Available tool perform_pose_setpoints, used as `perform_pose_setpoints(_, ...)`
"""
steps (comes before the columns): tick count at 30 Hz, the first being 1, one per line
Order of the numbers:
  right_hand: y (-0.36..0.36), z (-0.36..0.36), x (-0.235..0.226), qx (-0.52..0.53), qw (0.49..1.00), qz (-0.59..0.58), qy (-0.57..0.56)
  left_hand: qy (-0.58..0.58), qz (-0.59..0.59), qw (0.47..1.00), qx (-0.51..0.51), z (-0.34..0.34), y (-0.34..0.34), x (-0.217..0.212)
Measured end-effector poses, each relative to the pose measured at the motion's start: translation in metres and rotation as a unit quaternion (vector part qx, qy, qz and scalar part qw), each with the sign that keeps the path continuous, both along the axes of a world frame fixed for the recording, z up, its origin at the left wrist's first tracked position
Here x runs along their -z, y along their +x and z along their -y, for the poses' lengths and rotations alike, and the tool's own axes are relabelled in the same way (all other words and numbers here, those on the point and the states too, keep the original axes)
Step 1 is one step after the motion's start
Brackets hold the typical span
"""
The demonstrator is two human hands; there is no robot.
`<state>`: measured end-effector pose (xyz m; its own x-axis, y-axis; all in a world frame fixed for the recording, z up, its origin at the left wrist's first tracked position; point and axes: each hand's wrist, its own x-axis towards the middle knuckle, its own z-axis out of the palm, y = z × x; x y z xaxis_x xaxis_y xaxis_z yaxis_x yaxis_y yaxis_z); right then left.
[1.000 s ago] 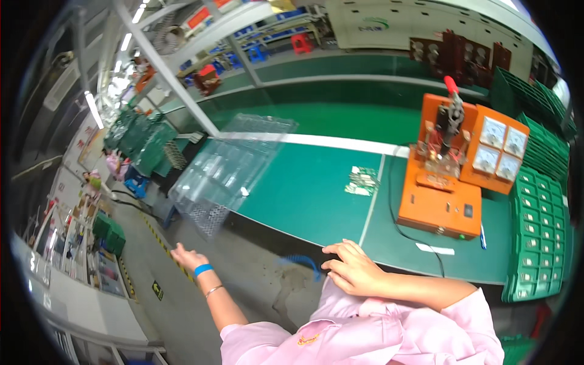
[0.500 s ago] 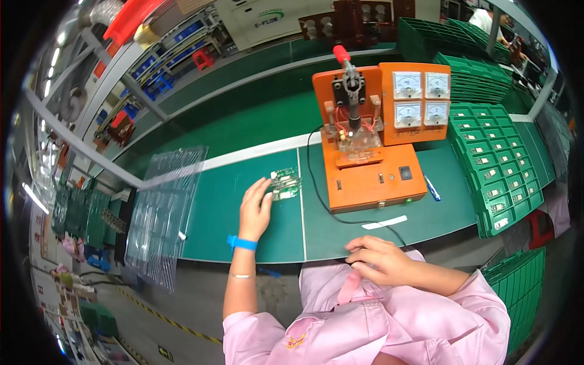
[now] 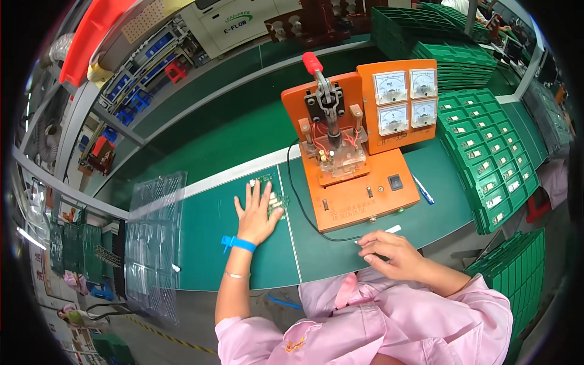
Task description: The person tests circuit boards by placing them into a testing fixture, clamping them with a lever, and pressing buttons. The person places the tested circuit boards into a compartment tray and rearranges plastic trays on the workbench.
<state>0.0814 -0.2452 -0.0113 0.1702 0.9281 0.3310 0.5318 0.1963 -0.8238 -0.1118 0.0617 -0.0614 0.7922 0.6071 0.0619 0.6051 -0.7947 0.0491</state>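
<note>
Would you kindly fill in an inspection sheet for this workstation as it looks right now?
Surface: green bench mat with a white line running across it.
Job's things: small green circuit boards under the left hand; orange test fixture with a red-knobbed lever and four dial meters.
Clutter: blue pen right of the fixture; white strip near the right hand.
Hands: left hand flat on the boards, blue wristband; right hand resting at the bench edge, holding nothing.
Cables: black cable curving from the fixture's left side to its front.
Surroundings: stacked green trays at right; clear blister trays at left; conveyor behind.
</note>
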Motion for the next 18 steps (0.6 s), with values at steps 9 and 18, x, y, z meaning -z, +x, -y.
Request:
perform_pose_setpoints(9, 0.008, 0.001, -0.011, 0.02, 1.0, -0.004, -0.021, -0.028, 0.216, 0.974, -0.056, -0.043, 0.001, 0.004)
perform_pose_setpoints(18, 0.03, 0.028, -0.015, 0.1, 0.994, -0.041, -0.019, -0.064, 0.341, 0.938, 0.009, -0.038, 0.0, -0.017)
